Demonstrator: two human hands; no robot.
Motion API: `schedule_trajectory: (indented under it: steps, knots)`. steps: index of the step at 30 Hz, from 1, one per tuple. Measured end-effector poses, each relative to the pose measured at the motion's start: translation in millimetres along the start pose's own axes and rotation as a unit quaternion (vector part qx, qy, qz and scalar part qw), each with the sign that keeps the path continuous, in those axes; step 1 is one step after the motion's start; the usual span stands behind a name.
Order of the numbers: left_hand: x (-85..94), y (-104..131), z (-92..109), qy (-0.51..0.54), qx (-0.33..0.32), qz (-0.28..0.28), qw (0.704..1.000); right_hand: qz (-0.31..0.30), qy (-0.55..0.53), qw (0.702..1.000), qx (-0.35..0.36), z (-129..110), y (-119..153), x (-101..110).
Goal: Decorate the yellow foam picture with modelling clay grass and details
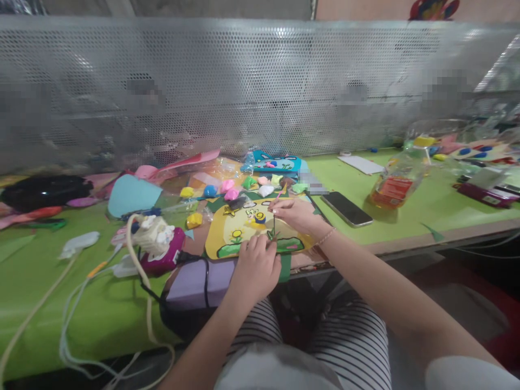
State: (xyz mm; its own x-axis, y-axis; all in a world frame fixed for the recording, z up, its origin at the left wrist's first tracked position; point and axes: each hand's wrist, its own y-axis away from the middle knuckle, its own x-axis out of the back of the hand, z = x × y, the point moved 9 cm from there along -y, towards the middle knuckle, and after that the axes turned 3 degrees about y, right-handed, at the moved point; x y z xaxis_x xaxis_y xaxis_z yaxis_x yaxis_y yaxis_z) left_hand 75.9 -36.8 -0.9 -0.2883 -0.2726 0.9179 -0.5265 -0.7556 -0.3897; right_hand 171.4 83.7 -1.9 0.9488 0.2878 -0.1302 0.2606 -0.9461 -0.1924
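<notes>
A yellow craft picture (217, 233) lies at the table's front edge, with a flower, a star and a green grass strip on it. Over its right part, my right hand (298, 218) pinches the top of a thin dark strand (274, 225). The strand hangs straight down toward my left hand (257, 265), which rests on the picture's lower edge. Its fingers are curled around the strand's lower end, and their grip is partly hidden. Several lumps of coloured clay, among them a pink one (231, 194) and a blue one (210, 190), lie behind the picture.
A phone (347, 208) and a bottle of orange liquid (394, 184) stand to the right. On the left are a purple power strip (164, 254) with plugs, white cables (148, 319) and a light-blue sheet (134, 196). A perforated metal panel (227, 86) closes off the back.
</notes>
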Motion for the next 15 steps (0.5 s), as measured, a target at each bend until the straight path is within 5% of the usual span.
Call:
schedule_trajectory:
  steps: [15]
  knots:
    - [-2.9, 1, 0, -0.017, -0.003, -0.004, 1.000, 0.000, 0.010, 1.000, -0.005, -1, 8, 13]
